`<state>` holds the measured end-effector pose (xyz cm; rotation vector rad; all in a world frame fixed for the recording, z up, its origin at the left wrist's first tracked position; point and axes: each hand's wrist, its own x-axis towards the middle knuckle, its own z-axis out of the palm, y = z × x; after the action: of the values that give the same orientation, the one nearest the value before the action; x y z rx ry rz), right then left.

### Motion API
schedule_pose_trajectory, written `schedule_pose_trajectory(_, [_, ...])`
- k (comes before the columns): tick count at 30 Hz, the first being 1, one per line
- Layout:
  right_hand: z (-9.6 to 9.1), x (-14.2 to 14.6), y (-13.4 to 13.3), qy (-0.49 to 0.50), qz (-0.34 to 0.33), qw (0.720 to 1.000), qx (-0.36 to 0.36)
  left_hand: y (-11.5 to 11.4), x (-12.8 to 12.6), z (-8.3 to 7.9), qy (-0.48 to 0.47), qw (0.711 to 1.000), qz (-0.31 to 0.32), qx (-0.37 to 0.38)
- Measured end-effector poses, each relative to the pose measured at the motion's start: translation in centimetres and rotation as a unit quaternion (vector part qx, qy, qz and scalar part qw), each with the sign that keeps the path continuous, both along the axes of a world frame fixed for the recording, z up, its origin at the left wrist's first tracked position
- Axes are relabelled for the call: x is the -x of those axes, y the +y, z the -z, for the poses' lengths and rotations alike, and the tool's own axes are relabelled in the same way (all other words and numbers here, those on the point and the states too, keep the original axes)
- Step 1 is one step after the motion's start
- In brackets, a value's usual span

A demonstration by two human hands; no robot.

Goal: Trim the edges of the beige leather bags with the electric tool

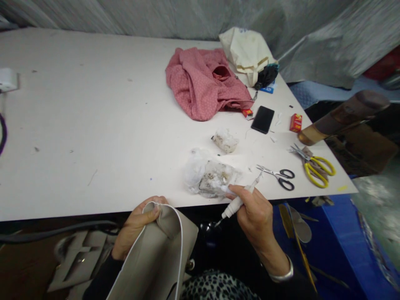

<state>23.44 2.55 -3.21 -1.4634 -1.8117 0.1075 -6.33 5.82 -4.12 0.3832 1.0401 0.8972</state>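
Note:
My left hand (136,227) grips the top edge of a beige leather bag (187,233), thumb on the inside and fingers outside. The bag's mouth gapes upward, below the table edge. Between the fingers of my right hand (254,212) is a white-wrapped pen-like tool (234,206); its thin metal tip points down and left toward the bag, apart from it. My fingertips are beside a stained block in clear plastic (215,177) at the table's front edge. A bit of white material shows by the index fingertip; I cannot tell if it is held.
Right of the block lie black-handled scissors (278,176) and yellow-handled scissors (317,166). Farther back are a smaller wrapped lump (225,141), a phone (263,119), a red box (296,122), a brown bottle (340,118), a pink cloth (200,83) and a cream bag (245,50).

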Motion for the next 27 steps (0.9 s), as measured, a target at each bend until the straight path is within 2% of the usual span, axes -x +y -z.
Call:
schedule_pose_trajectory(3, [0.01,-0.02,0.04,0.000,0.004,1.000,-0.001,0.05,0.28,0.41,-0.004,1.000,0.022,0.009])
schedule_pose_trajectory(27, [0.00,-0.11,0.04,0.020,0.022,0.999,0.019,0.22,0.08,0.17,0.030,1.000,-0.007,0.006])
